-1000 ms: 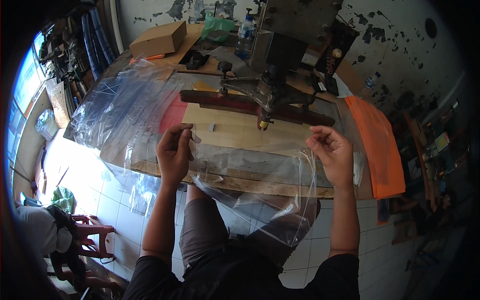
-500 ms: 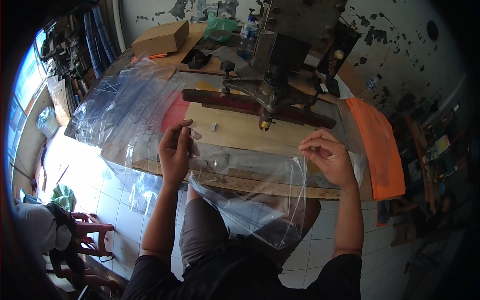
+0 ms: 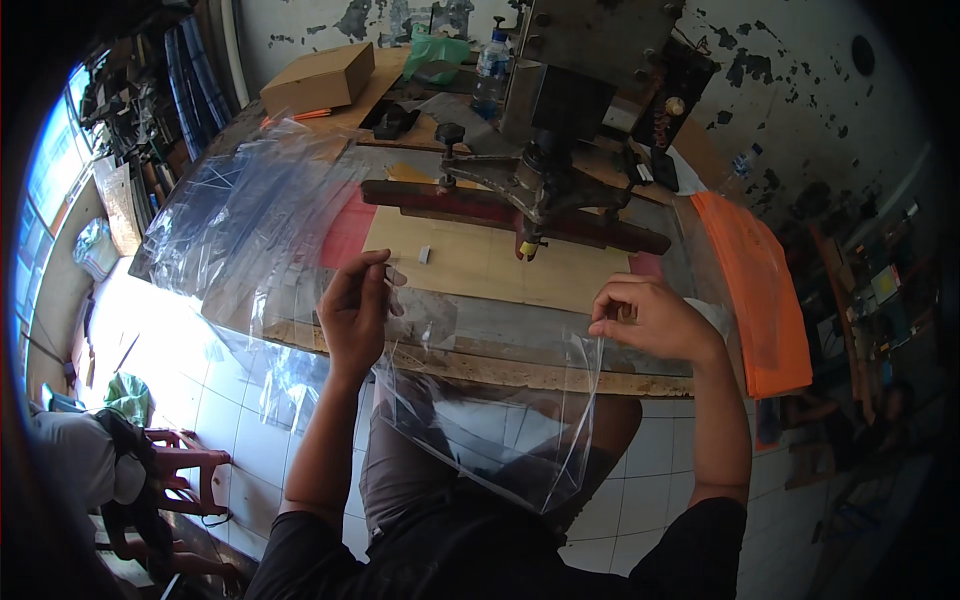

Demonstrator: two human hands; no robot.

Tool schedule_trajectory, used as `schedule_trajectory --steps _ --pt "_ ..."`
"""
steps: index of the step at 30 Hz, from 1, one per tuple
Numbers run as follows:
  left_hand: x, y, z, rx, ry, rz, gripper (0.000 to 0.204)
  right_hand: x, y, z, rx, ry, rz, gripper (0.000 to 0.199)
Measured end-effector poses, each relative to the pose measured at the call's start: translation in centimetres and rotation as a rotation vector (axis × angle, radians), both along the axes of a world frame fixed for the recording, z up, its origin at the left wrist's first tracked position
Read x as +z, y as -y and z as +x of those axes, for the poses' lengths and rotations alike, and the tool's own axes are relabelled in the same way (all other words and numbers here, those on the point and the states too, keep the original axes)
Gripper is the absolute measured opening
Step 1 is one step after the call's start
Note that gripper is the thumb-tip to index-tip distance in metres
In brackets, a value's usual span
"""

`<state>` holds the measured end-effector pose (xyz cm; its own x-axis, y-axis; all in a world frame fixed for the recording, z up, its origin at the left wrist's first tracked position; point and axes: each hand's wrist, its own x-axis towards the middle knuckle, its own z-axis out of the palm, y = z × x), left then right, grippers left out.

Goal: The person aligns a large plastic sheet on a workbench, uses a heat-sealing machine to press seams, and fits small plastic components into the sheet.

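A clear plastic sheet [image 3: 500, 430] hangs between my two hands, over my lap and the front edge of the table. My left hand [image 3: 355, 310] is closed in a pinch at its left side, above the near edge of the table. At the sheet's upper right corner, the fingertips of my right hand [image 3: 645, 315] are pinched on the film. Just beyond my hands, a tan board [image 3: 490, 265] lies beneath the red crossbar of a press [image 3: 540, 190]. A small pale piece [image 3: 425, 254] rests on that board.
Clear plastic sheets [image 3: 250, 210] cover the table's left side and overhang its edge. An orange stack [image 3: 755, 290] drapes over the right end. A cardboard box [image 3: 320, 78] and water bottle [image 3: 491, 75] stand behind. A red stool [image 3: 185, 475] and another person [image 3: 85, 455] are at lower left.
My right hand has come slightly left and down, its forearm swinging out to the right. The sheet has dipped and shifted a little left. My left hand has barely moved.
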<state>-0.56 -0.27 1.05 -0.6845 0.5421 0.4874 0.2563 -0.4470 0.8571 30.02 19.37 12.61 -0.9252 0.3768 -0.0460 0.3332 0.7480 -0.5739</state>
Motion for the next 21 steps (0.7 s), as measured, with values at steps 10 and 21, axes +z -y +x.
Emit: schedule_trajectory --steps 10,21 --pt "1.2 1.9 -2.5 -0.169 0.029 -0.185 0.027 -0.3 -0.5 0.5 -0.093 -0.204 -0.139 0.005" --pt "1.4 2.1 -2.4 -0.202 0.048 -0.213 0.027 -0.5 -0.6 0.4 -0.308 -0.32 -0.292 0.011"
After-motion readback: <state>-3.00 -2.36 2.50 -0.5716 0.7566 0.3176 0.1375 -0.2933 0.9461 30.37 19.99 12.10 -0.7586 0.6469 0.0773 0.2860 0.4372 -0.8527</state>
